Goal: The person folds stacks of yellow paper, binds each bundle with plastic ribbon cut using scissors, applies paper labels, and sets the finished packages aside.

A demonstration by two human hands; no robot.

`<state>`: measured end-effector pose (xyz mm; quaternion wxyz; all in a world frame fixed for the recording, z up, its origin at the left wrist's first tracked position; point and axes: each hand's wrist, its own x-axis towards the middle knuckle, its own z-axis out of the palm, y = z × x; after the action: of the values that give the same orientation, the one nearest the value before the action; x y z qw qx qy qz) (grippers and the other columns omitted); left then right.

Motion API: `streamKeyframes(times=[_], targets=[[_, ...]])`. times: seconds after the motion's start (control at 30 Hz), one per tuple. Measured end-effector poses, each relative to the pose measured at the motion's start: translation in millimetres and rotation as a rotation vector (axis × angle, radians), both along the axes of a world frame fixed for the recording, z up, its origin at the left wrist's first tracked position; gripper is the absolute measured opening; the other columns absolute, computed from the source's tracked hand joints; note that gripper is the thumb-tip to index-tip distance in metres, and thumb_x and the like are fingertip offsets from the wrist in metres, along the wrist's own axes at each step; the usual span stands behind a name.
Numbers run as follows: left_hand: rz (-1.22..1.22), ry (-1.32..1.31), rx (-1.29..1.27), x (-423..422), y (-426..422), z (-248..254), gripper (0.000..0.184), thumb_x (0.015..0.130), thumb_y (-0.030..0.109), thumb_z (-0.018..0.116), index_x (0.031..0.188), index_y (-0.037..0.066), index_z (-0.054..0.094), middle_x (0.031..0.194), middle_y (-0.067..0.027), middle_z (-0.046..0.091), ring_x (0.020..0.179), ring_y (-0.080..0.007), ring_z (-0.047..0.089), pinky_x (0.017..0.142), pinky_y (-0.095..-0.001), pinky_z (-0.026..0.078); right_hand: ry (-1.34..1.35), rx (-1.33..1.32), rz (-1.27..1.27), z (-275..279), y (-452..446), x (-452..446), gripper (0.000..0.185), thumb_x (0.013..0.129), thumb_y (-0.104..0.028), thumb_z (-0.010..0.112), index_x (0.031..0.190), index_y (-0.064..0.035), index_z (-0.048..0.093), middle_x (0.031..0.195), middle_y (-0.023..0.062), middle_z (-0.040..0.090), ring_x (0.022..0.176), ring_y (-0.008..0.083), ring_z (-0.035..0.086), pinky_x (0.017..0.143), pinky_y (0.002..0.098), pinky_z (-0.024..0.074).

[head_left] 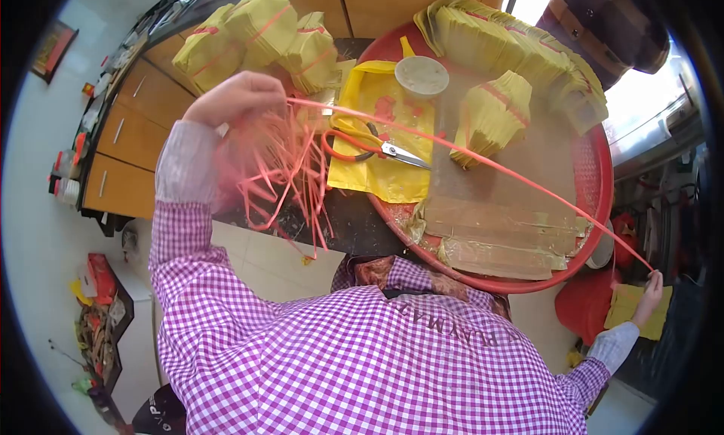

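A long pink plastic strip (490, 163) is stretched in a straight line between my two hands. My left hand (249, 94), slightly blurred, is closed on one end, above a tangled bunch of pink strips (283, 175). Far out to the right, my right hand (654, 286) pinches the other end. Beneath the strip, orange-handled scissors (362, 144) lie on a yellow plastic bag (385, 182), beside a small white bowl (422, 76). A stack of folded yellow paper (494, 114) stands on cardboard (498, 235).
The cardboard lies in a large round red tray (605, 156). A curved row of yellow paper (520, 46) lines its far side. Bundles of yellow paper tied with pink strip (260, 27) sit at the back left, near wooden drawers (121, 126). A red tub (584, 307) stands right.
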<state>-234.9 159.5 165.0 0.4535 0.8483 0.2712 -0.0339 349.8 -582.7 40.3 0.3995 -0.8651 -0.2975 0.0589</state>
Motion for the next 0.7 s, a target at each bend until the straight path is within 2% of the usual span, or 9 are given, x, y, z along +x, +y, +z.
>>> streamKeyframes(times=[0.03,0.1,0.13,0.2,0.23,0.37,0.57,0.63,0.7], targets=[[0.044,0.043,0.006,1,14,-2,0.017,0.090,0.016,0.057,0.079,0.006,0.066,0.063,0.0046,0.053,0.054,-0.0034,0.042,0.049,-0.0165,0.033,-0.003,0.016,-0.027,-3,-1,0,0.018,0.097,-0.018,0.048,0.091,-0.0048,0.058,0.078,-0.0013,0.053,0.068,0.0071,0.043,0.064,0.0199,0.0351],[-0.035,0.037,0.248,3,54,-26,0.016,0.089,0.014,0.058,0.078,0.004,0.067,0.065,0.0031,0.056,0.059,-0.0048,0.047,0.055,-0.0174,0.037,-0.007,0.047,-0.083,15,71,-95,0.019,0.099,-0.021,0.047,0.091,-0.0060,0.058,0.078,-0.0022,0.051,0.067,0.0061,0.042,0.063,0.0192,0.0340],[-0.028,0.035,0.253,1,72,-34,0.016,0.089,0.014,0.058,0.078,0.004,0.067,0.065,0.0031,0.056,0.059,-0.0048,0.047,0.055,-0.0174,0.037,-0.009,0.063,-0.109,17,88,-109,0.020,0.100,-0.022,0.047,0.092,-0.0066,0.058,0.078,-0.0027,0.051,0.067,0.0055,0.042,0.063,0.0188,0.0335],[0.008,0.323,0.723,-3,100,-44,0.022,0.083,0.022,0.063,0.082,0.000,0.066,0.077,-0.0046,0.063,0.074,-0.0172,0.055,0.068,-0.0274,0.045,-0.011,0.101,-0.165,12,89,-117,0.021,0.101,-0.024,0.047,0.092,-0.0078,0.057,0.078,-0.0036,0.049,0.067,0.0045,0.041,0.062,0.0181,0.0324],[0.010,0.322,0.732,-3,102,-46,0.022,0.083,0.022,0.063,0.082,0.000,0.066,0.077,-0.0046,0.063,0.074,-0.0172,0.055,0.068,-0.0274,0.045,-0.012,0.110,-0.166,15,95,-121,0.021,0.101,-0.024,0.047,0.092,-0.0078,0.057,0.078,-0.0036,0.049,0.067,0.0045,0.041,0.062,0.0181,0.0324],[0.338,-0.290,0.529,-9,99,-56,0.017,0.089,0.014,0.056,0.082,0.004,0.068,0.073,0.0004,0.061,0.065,-0.0081,0.049,0.061,-0.0207,0.040,0.321,0.415,-0.234,42,127,-161,0.020,0.100,-0.024,0.048,0.086,-0.0106,0.053,0.072,-0.0055,0.044,0.059,0.0033,0.033,0.053,0.0195,0.0266],[0.447,-0.516,0.312,-9,43,-4,0.017,0.093,0.014,0.054,0.089,0.006,0.068,0.070,0.0021,0.056,0.059,-0.0038,0.042,0.054,-0.0188,0.033,0.294,0.416,-0.007,48,195,-195,0.019,0.097,-0.020,0.049,0.080,-0.0118,0.051,0.068,-0.0064,0.040,0.056,0.0031,0.029,0.049,0.0210,0.0225],[0.468,-0.568,0.274,-8,27,-4,0.017,0.094,0.014,0.053,0.090,0.006,0.068,0.069,0.0024,0.055,0.058,-0.0029,0.040,0.052,-0.0184,0.032,0.394,0.143,0.086,56,199,-198,0.012,0.093,-0.017,0.051,0.086,-0.0088,0.055,0.071,-0.0032,0.047,0.060,0.0050,0.037,0.053,0.0196,0.0288],[0.301,-0.408,-0.177,1,8,-17,0.015,0.092,0.016,0.056,0.090,0.007,0.068,0.069,0.0034,0.053,0.056,-0.0022,0.039,0.050,-0.0188,0.028,0.498,-0.133,0.157,61,197,-204,0.010,0.090,-0.013,0.053,0.093,-0.0058,0.059,0.075,-0.0001,0.054,0.064,0.0069,0.046,0.057,0.0182,0.0351]])
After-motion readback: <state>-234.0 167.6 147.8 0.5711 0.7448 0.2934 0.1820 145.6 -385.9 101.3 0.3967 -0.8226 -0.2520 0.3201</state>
